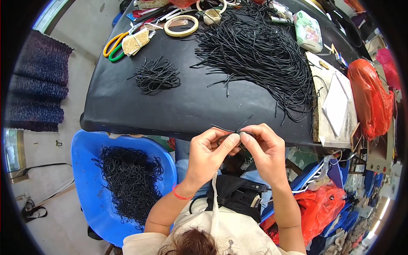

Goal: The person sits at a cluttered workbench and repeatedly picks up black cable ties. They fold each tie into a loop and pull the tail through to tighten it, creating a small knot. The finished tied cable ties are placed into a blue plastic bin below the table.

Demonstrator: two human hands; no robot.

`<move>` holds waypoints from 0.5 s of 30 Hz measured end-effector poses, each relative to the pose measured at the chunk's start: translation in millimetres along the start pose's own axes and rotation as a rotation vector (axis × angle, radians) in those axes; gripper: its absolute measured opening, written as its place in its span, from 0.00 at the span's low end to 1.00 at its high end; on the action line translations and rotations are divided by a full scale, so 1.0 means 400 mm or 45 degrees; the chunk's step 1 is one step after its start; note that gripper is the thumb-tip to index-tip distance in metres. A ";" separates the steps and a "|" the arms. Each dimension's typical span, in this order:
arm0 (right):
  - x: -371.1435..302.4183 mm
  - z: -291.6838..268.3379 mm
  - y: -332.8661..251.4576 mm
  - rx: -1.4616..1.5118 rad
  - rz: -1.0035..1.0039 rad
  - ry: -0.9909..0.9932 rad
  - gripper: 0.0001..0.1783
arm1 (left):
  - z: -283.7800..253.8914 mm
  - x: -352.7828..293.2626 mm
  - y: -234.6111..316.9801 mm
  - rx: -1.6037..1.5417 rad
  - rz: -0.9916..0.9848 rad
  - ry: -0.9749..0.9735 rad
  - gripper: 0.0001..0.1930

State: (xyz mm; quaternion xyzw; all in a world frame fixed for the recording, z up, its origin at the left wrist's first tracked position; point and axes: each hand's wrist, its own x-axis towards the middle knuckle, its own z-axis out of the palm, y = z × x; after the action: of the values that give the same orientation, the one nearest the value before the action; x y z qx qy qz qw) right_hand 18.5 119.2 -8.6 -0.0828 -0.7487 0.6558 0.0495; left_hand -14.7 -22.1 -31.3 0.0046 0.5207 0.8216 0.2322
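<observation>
Close together at the table's near edge, my left hand [213, 148] and my right hand [264, 146] pinch one thin black cord [225, 128] between thumbs and fingertips. Two short ends of the cord stick out above the fingers; part of it loops behind the left fingers, and where it crosses is mostly hidden. A large spread of loose black cords [259, 59] lies on the black-covered table [191, 110] beyond my hands. Further left on the table sits a small tangled bunch of black cords [156, 75].
A blue tub [83, 170] at left holds a heap of black cords [127, 182]. Scissors [115, 46], a tape roll [181, 26] and a tissue pack [307, 32] lie toward the table's far side. A pale board [338, 106] and red plastic bag [369, 100] stand right.
</observation>
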 end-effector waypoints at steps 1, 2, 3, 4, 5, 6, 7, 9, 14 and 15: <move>-0.002 -0.002 -0.003 0.037 0.024 -0.039 0.07 | -0.001 -0.001 0.002 0.011 -0.011 -0.008 0.08; -0.004 -0.005 -0.006 0.069 0.048 -0.075 0.07 | -0.001 -0.001 0.004 0.018 -0.024 -0.020 0.08; -0.003 -0.011 -0.007 0.081 0.066 -0.100 0.07 | -0.001 -0.001 0.005 0.022 -0.046 -0.024 0.08; -0.002 -0.019 -0.007 0.093 0.084 -0.125 0.07 | -0.001 0.000 0.007 0.026 -0.068 -0.028 0.07; -0.002 -0.024 -0.008 0.107 0.104 -0.151 0.07 | -0.001 -0.001 0.008 0.031 -0.090 -0.031 0.07; -0.001 -0.029 -0.011 0.099 0.131 -0.170 0.07 | -0.002 -0.001 0.009 0.029 -0.108 -0.038 0.08; 0.001 -0.033 -0.016 0.091 0.157 -0.188 0.07 | -0.002 0.000 0.010 0.027 -0.125 -0.045 0.08; 0.005 -0.040 -0.021 0.093 0.224 -0.223 0.08 | -0.004 0.001 0.010 0.014 -0.154 -0.058 0.08; 0.007 -0.047 -0.020 0.103 0.414 -0.253 0.10 | -0.011 0.005 -0.002 0.010 -0.225 -0.061 0.08; 0.006 -0.049 -0.017 0.163 0.450 -0.254 0.10 | -0.012 0.005 -0.001 0.012 -0.234 -0.064 0.08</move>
State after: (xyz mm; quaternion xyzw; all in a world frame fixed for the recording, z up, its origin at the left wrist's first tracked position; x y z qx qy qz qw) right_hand 19.2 137.8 0.7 -0.1441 -0.6805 0.7055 -0.1356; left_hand -17.5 -25.1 -34.4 -0.0214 0.5167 0.7940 0.3196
